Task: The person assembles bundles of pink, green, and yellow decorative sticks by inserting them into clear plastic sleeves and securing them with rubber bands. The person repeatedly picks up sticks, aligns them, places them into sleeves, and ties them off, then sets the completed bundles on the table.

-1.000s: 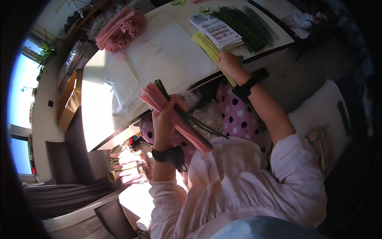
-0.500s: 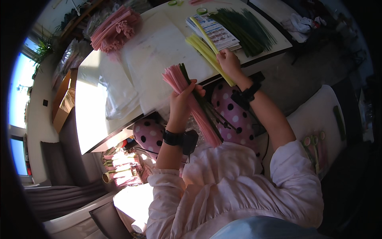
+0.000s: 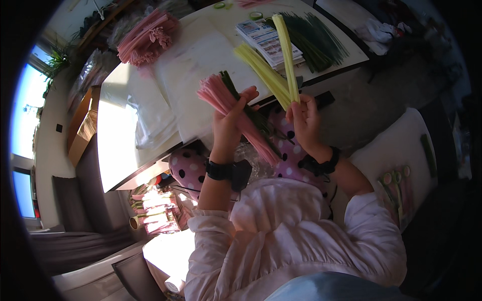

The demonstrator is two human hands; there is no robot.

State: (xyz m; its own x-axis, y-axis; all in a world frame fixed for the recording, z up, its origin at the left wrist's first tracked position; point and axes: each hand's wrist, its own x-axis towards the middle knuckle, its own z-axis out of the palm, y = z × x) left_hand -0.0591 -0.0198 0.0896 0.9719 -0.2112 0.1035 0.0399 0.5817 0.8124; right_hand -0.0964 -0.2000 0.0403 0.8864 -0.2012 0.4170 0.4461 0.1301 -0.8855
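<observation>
My left hand [image 3: 228, 125] is wrapped round a bundle of pink pipe cleaners [image 3: 213, 95], with dark green pipe cleaners [image 3: 229, 84] lying along its right side. The bundle slants, its upper ends fanned out over the table edge and its lower ends above my lap. To the right, my right hand [image 3: 306, 120] pinches a few pale yellow pipe cleaners [image 3: 285, 52] near their lower end, and they stand nearly upright. Beside them a pile of yellow pipe cleaners [image 3: 261, 70] rests on the table, its near end jutting past the edge.
The white table [image 3: 196, 55] holds a stack of printed paper [image 3: 268, 40], dark green pipe cleaners [image 3: 316, 45], a roll of green tape [image 3: 256, 15], a large pink bundle [image 3: 148, 37] and clear plastic sheets [image 3: 150, 115]. Scissors [image 3: 396, 183] lie on a pale surface at right.
My right hand has come down toward me, drawing a few yellow pipe cleaners off the pile and swinging them upright. The left hand's bundle has shifted slightly up and left.
</observation>
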